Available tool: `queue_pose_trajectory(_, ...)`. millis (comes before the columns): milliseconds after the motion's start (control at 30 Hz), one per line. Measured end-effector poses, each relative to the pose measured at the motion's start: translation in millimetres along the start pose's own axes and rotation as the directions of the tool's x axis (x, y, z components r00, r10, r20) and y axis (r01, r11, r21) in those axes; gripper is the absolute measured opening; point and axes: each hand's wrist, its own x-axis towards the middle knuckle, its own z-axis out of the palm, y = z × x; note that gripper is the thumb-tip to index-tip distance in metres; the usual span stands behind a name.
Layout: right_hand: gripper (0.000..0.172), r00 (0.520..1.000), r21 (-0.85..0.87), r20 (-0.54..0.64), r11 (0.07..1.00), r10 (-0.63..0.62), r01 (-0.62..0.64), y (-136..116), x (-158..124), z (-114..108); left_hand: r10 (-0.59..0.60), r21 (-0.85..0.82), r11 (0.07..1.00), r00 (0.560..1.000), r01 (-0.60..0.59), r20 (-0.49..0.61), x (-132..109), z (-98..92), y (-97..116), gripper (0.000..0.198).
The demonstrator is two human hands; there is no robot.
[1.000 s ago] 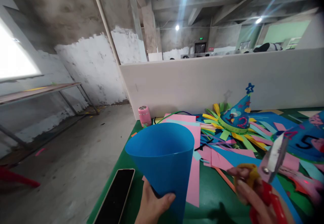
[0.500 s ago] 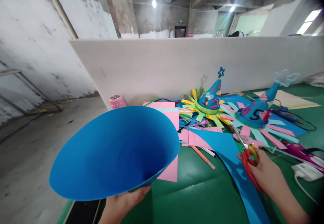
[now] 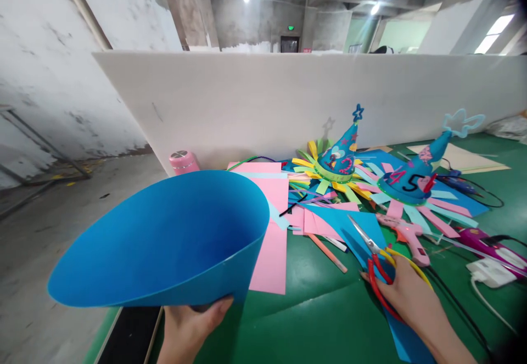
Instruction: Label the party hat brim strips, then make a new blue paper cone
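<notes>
A blue foam-sheet cone [image 3: 164, 243] fills the left of the view, its wide slanted mouth facing me. My left hand [image 3: 193, 323] grips it from below, thumb showing at its underside; the other fingers are mostly hidden. Scissors [image 3: 381, 257] with red and yellow handles sit in my right hand [image 3: 411, 292], blades close together and pointing up and left. Under them lies a curved blue offcut [image 3: 358, 227]. A pink glue gun [image 3: 407, 235] rests just beyond my right hand. Two decorated party hats [image 3: 340, 158] [image 3: 415, 174] with paper-strip fringes stand farther back.
Pink sheets [image 3: 274, 259], strips and a peach stick [image 3: 328, 253] lie mid-table on the green cover [image 3: 288, 325]. A pink can [image 3: 183, 162] stands by the white partition [image 3: 230, 106]. At right are a white adapter [image 3: 492, 272] and a magenta tool [image 3: 489, 246]. A dark flat object [image 3: 127, 336] lies front left.
The cone has moved left and tilted, showing more of its outer side. My right hand has brought the scissors left and lower, uncovering the pink glue gun.
</notes>
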Motion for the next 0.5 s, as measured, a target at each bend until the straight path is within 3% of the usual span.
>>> queue_pose_trajectory(233, 0.042, 0.999, -0.02, 0.013, 0.999, 0.05, -0.05, -1, 5, -4, 0.0, -0.002, 1.0, 1.0, 0.0, 0.028, 3, -6.4, -10, 0.07)
queue_pose_trajectory(400, 0.043, 0.987, 0.146, -0.066, 0.98, 0.143, -0.133, 15, 8, -9, -0.013, 0.013, 1.0, 0.999, 0.012, 0.053, 5, -8.1, -10, 0.075)
queue_pose_trajectory(500, 0.041, 0.986, 0.269, -0.1, 0.957, 0.135, -0.103, 30, 9, -21, -0.023, 0.033, 0.999, 0.999, 0.022, 0.028, 4, -7.4, -6, 0.073)
